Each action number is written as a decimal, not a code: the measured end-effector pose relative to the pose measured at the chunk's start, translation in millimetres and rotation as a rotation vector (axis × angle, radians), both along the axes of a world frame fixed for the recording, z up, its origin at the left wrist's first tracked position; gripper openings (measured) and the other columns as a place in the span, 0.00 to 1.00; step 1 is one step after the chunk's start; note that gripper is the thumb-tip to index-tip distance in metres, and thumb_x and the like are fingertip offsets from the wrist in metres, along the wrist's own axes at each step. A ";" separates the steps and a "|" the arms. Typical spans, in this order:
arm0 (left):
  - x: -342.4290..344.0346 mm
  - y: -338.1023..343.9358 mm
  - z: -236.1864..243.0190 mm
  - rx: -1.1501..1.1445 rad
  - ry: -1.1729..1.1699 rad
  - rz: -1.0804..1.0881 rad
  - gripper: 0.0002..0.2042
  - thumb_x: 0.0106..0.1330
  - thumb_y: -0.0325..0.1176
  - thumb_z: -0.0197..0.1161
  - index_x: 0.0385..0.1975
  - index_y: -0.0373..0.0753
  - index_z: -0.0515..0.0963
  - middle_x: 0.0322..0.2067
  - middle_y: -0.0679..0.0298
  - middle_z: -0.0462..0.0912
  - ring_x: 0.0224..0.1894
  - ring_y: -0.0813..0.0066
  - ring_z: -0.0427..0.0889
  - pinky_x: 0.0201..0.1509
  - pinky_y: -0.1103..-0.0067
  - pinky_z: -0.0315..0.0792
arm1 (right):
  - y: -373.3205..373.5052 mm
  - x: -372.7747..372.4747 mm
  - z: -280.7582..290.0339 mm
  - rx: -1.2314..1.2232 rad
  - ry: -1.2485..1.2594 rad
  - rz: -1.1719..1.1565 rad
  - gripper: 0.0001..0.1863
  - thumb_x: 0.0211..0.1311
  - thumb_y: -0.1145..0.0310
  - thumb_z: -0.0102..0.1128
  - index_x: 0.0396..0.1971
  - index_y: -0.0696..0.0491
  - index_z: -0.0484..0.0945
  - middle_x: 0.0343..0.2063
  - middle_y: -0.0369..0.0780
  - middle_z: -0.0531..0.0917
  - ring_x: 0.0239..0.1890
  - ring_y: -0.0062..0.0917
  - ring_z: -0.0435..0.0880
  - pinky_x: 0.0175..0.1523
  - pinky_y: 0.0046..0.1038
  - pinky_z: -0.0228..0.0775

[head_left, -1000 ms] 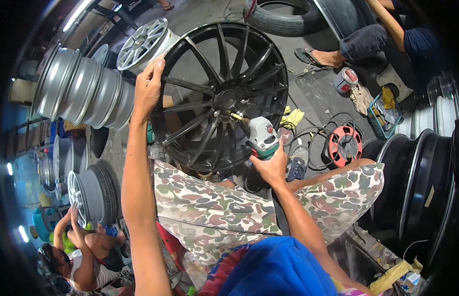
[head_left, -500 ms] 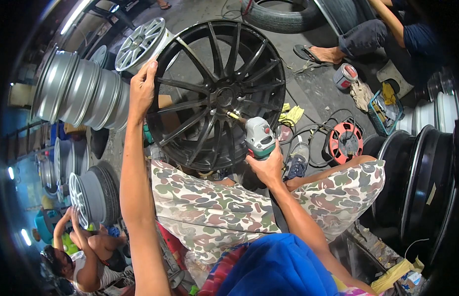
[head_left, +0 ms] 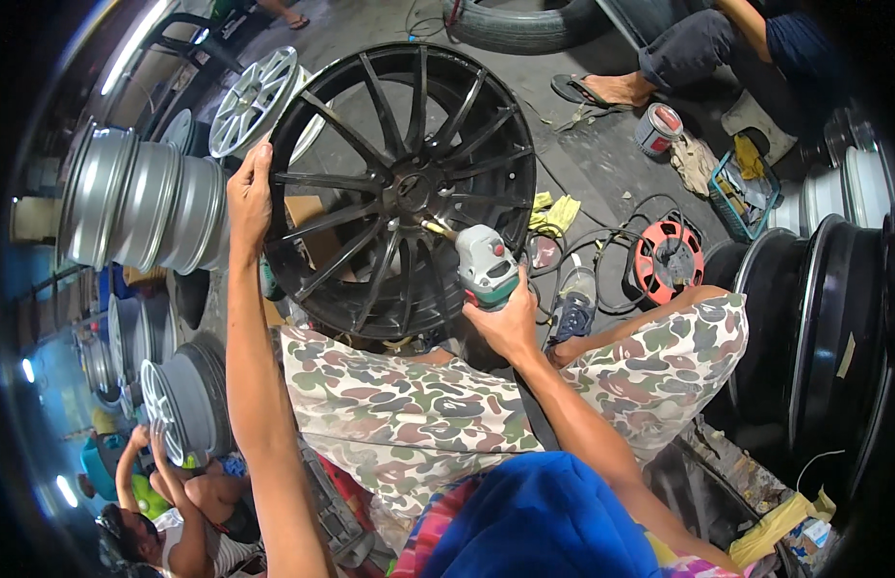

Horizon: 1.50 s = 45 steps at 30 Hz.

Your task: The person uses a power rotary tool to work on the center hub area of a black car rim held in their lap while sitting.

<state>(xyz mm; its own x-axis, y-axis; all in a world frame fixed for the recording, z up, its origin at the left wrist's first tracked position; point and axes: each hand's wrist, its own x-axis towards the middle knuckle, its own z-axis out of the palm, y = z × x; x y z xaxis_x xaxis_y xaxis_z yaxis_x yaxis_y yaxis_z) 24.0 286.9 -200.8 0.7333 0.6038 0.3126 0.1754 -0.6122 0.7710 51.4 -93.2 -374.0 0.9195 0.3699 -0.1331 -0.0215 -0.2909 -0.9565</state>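
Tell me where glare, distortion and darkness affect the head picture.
Head view: a tube lamp burns out to white at upper left; head view: corners fade to black, and the fisheye seems to stretch the left forearm; head view: pale glints show on the black wheel, while the right hand looks fairly sharp.

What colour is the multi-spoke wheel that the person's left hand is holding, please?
The multi-spoke wheel is black, as the head view shows.
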 end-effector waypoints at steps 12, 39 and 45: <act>-1.3 1.0 1.3 -0.021 0.036 0.039 0.28 0.84 0.49 0.58 0.67 0.27 0.78 0.64 0.57 0.83 0.66 0.73 0.78 0.74 0.79 0.65 | -0.9 -0.1 6.8 0.033 -0.019 -0.001 0.37 0.44 0.64 0.81 0.51 0.63 0.70 0.38 0.57 0.89 0.43 0.52 0.91 0.50 0.45 0.82; 2.0 -6.6 3.0 -0.026 0.017 0.001 0.27 0.84 0.47 0.58 0.67 0.27 0.78 0.63 0.58 0.84 0.64 0.75 0.78 0.73 0.79 0.66 | 1.4 8.1 15.0 -0.001 -0.066 -0.045 0.35 0.43 0.64 0.81 0.48 0.61 0.70 0.37 0.56 0.89 0.42 0.53 0.91 0.49 0.46 0.82; 1.2 -2.9 2.0 -0.008 0.017 0.011 0.25 0.85 0.46 0.57 0.67 0.30 0.79 0.60 0.59 0.86 0.61 0.77 0.79 0.71 0.79 0.68 | -1.8 4.6 18.8 0.064 0.019 -0.023 0.34 0.43 0.64 0.80 0.48 0.62 0.71 0.37 0.57 0.89 0.42 0.52 0.91 0.49 0.45 0.82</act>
